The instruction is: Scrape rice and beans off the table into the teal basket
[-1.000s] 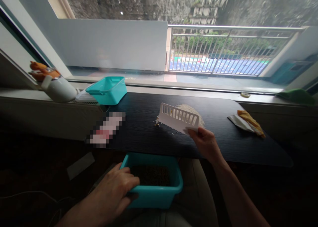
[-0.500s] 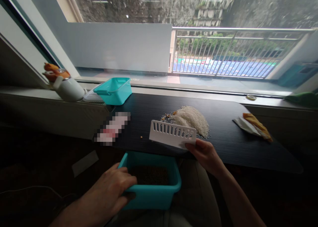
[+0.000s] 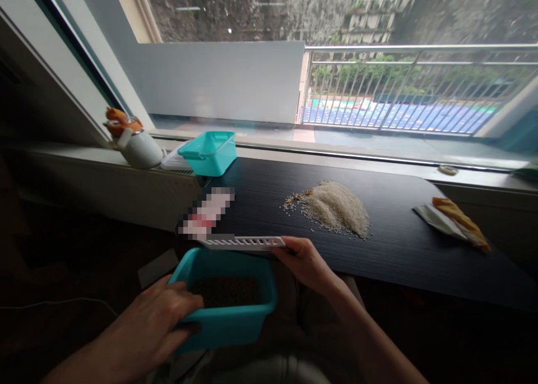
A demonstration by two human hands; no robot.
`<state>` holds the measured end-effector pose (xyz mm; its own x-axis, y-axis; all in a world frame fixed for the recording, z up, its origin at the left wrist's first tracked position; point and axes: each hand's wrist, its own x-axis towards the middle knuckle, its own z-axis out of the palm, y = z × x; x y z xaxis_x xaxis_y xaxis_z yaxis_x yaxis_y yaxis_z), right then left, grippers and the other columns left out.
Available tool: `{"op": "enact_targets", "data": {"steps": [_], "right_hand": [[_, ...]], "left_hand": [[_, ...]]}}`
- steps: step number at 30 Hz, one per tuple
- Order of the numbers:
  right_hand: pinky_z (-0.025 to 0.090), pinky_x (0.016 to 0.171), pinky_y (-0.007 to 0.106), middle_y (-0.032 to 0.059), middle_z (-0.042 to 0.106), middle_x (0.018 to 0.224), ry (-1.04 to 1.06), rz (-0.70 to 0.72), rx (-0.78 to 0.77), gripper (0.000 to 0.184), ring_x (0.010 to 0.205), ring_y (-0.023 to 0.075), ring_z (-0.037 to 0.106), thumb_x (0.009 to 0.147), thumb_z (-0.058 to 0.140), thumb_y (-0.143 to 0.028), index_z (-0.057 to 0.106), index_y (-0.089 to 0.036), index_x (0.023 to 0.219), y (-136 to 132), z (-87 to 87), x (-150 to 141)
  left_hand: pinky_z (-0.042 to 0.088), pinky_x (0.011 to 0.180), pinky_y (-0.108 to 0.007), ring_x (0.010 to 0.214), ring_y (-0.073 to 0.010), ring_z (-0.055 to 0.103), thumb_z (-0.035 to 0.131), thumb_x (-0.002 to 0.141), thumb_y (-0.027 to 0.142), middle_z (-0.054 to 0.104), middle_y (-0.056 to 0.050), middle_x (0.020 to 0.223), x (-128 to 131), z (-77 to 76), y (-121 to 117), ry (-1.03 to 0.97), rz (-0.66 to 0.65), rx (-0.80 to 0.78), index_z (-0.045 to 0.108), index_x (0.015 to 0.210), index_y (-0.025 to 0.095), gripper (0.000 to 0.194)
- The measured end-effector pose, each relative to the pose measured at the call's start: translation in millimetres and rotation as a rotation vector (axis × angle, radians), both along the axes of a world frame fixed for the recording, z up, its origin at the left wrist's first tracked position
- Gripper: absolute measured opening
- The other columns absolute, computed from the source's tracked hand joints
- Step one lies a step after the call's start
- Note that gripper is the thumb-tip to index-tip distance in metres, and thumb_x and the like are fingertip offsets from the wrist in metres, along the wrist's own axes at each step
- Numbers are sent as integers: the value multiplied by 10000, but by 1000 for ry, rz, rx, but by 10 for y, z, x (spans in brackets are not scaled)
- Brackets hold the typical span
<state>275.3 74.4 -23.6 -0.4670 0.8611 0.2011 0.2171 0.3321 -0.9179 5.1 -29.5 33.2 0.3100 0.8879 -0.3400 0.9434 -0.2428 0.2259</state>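
My left hand [image 3: 172, 314] grips the near left corner of a turquoise plastic bin [image 3: 227, 322] held below the table edge, over my lap. Dark grainy contents [image 3: 229, 291] cover the bin's floor; their kind is hard to make out. In my right hand [image 3: 305, 260] is a white slotted plastic piece [image 3: 247, 243], pinched at its right end and seen nearly edge-on above the bin's far rim. On the dark table [image 3: 390, 221] beyond lies a heap of white rice [image 3: 338, 207], with a few orange-yellow kernels [image 3: 309, 193] at its left side.
A second turquoise bin [image 3: 216, 154] stands at the table's far left corner. Beside it on the sill is a white pot [image 3: 143, 149] with an orange figure. A blurred-out pinkish item [image 3: 208, 213] lies at the left; a yellow-and-white packet [image 3: 456, 221] lies at the right.
The slotted piece has moved left and down from in front of the rice to above the bin's far rim, tipping nearly edge-on. The view has shifted slightly right.
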Motion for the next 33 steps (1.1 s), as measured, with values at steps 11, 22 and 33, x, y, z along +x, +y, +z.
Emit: {"op": "enact_targets", "data": {"steps": [11,22,33], "right_hand": [[480,640,301,40,728,760,-39,-630,96,322,676,193,622,813,653,-419,756,-134,920,355,27,850],[511,698,316,44,743,801,-54,-559,104,322,735,204,653,802,651,-416,762,-144,934,534,8,1037],[518,697,322,43,744,792,-15,-551,101,299,751,211,659,800,659,-409,765,-158,923,380,104,1062]], "left_hand": [[439,839,-364,925,-254,620,535,740,119,689,-33,902,239,-76,64,3,-75,-19,683,848,241,221],[399,836,-361,906,-228,601,548,790,112,664,-20,879,620,-90,201,-47,-180,-76,626,811,219,134],[393,846,-363,913,-225,599,542,789,106,664,-20,881,643,-95,214,-68,-171,-77,629,803,221,145]]}}
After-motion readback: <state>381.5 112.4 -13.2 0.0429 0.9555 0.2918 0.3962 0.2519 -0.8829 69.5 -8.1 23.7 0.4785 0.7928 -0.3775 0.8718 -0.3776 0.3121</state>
